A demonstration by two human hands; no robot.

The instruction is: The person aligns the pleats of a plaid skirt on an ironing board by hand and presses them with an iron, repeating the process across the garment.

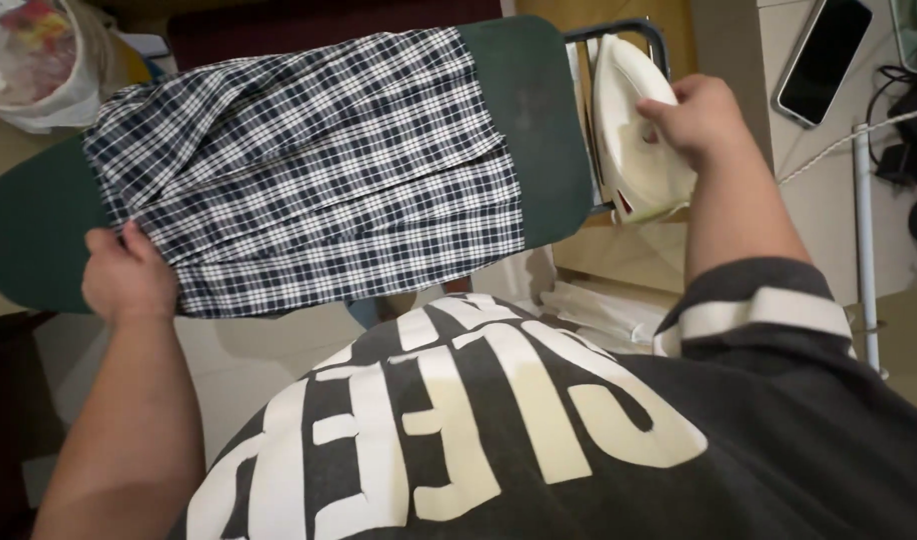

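The navy-and-white checked cotton garment lies spread flat across the dark green padded ironing board, covering most of its length; bare green cover shows at both ends. The left hand grips the near left edge of the garment, fingers clamped on the fabric. The right hand rests on the white plastic clothes iron, fingers curled about its handle (the handle itself is hidden beneath the hand). The iron lies at the board's right end, over the metal wire rest. To the right, a black smartphone lies on the pale bench, near a white cord. A white plastic bag lies beyond the board's left end.
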